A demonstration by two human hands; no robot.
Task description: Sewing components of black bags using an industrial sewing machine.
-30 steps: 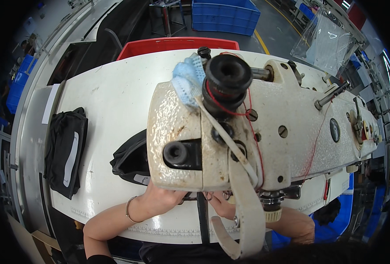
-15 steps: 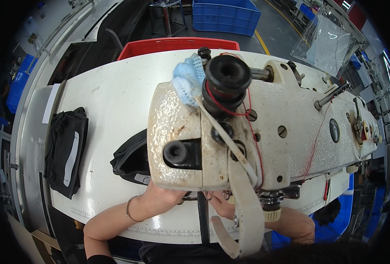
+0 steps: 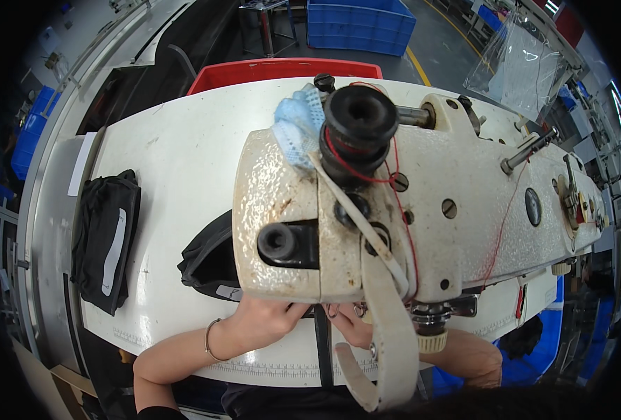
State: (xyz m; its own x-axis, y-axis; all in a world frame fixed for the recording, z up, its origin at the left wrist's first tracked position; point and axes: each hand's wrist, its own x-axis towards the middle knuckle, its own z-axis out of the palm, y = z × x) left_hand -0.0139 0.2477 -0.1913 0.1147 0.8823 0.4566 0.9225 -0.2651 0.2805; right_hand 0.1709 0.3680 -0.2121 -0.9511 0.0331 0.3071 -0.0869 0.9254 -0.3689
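Observation:
The white sewing machine head (image 3: 289, 203) covers the middle of the view and hides the stitching area. Below its left end, my left hand (image 3: 265, 323) is closed, thumb and fingers pinched at the top of a narrow black strap (image 3: 323, 353). That strap runs down over the table's front edge. On its other side, my right hand (image 3: 351, 327) has bent fingers, partly behind the machine; small metal loops show at them, too hidden to name. A black fabric piece (image 3: 209, 252) with a white label lies left of the machine head, its right part out of sight.
Another folded black fabric piece (image 3: 107, 241) with a white strip rests at the table's left. A red bin (image 3: 275, 68) stands behind the white table (image 3: 163, 154). Red thread runs over the machine; a blue bin (image 3: 534, 367) sits at lower right.
My left hand has shifted slightly right and its fingers have drawn up beside the strap. The black fabric piece has moved a little. My right hand stays nearly in place.

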